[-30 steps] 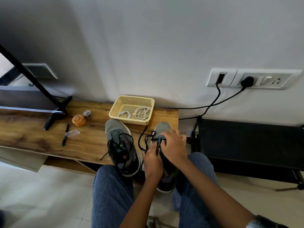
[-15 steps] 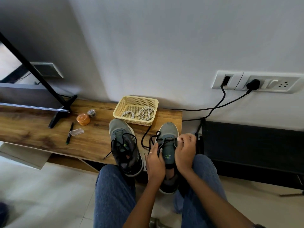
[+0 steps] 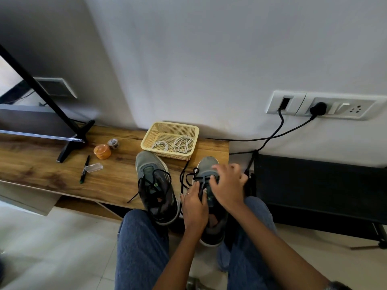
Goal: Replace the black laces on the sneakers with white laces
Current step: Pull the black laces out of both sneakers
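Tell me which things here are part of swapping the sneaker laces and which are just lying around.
Part of the job:
right sneaker, both hands on it
left sneaker
black laces
white laces in the yellow basket

Lying about:
orange jar
small tape roll
pen
clear plastic case
black stand

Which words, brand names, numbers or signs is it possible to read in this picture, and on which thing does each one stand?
None can be read for certain.
Left sneaker: small green mark on the tongue, too blurred to read.
Right sneaker: small green mark on the tongue between the hands, too blurred to read.
Black pen: pale print on the barrel, too small to read.
Orange jar and small round tin: no legible label.
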A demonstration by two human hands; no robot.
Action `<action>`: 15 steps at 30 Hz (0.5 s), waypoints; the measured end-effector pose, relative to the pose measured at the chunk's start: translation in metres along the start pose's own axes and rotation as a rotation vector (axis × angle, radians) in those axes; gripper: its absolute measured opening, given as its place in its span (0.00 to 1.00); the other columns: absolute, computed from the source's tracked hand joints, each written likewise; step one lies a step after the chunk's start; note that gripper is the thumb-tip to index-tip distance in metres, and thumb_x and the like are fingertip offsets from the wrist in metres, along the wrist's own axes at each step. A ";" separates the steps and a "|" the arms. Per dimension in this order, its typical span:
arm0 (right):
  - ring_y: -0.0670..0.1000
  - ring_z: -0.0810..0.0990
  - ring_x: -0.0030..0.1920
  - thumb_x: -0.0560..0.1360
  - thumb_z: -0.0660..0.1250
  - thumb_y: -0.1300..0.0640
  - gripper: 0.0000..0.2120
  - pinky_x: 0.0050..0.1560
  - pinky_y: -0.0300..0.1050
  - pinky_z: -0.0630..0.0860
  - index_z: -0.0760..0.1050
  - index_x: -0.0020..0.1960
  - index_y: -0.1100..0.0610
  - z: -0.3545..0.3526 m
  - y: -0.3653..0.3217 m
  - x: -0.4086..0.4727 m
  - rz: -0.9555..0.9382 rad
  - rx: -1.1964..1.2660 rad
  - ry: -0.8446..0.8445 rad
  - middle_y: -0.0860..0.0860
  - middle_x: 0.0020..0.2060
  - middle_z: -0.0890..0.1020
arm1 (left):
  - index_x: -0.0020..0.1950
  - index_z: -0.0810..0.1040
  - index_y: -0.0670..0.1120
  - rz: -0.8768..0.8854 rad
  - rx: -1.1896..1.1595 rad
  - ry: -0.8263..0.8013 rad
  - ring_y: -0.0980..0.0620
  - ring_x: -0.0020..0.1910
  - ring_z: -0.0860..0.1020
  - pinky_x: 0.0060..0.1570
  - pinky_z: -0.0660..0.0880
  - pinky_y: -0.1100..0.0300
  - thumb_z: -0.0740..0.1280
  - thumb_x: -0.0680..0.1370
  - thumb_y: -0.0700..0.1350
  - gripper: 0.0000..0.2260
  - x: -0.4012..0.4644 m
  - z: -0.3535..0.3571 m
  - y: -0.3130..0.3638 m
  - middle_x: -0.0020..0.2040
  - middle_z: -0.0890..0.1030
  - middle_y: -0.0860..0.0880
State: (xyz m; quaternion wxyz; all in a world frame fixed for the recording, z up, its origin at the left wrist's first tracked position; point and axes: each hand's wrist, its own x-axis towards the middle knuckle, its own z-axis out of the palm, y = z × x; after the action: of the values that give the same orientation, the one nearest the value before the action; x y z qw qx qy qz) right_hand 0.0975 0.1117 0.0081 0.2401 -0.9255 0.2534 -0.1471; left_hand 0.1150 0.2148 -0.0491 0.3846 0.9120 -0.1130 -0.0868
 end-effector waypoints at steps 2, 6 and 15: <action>0.52 0.63 0.66 0.77 0.60 0.51 0.12 0.59 0.52 0.57 0.74 0.60 0.48 0.006 -0.006 0.002 -0.121 -0.200 -0.167 0.44 0.57 0.75 | 0.73 0.68 0.48 0.002 -0.035 -0.009 0.49 0.70 0.68 0.74 0.55 0.50 0.57 0.82 0.51 0.20 0.000 -0.002 -0.003 0.70 0.72 0.49; 0.54 0.63 0.65 0.79 0.58 0.53 0.11 0.61 0.53 0.59 0.74 0.58 0.52 0.014 -0.011 0.003 -0.154 -0.408 -0.274 0.49 0.57 0.76 | 0.74 0.66 0.47 0.002 -0.029 -0.003 0.52 0.71 0.67 0.75 0.47 0.57 0.57 0.82 0.48 0.20 -0.002 -0.007 -0.003 0.70 0.72 0.48; 0.51 0.70 0.53 0.77 0.62 0.61 0.06 0.54 0.48 0.63 0.77 0.45 0.56 0.022 0.011 -0.003 -0.011 0.041 -0.012 0.48 0.47 0.75 | 0.73 0.69 0.46 0.023 -0.025 0.039 0.52 0.69 0.69 0.74 0.42 0.58 0.57 0.82 0.44 0.18 0.000 -0.001 -0.001 0.69 0.73 0.48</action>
State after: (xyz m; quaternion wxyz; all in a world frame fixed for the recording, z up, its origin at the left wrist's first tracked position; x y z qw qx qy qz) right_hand 0.0995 0.1130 -0.0163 0.2595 -0.9226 0.2437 -0.1482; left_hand 0.1152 0.2158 -0.0490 0.3990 0.9074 -0.1146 -0.0659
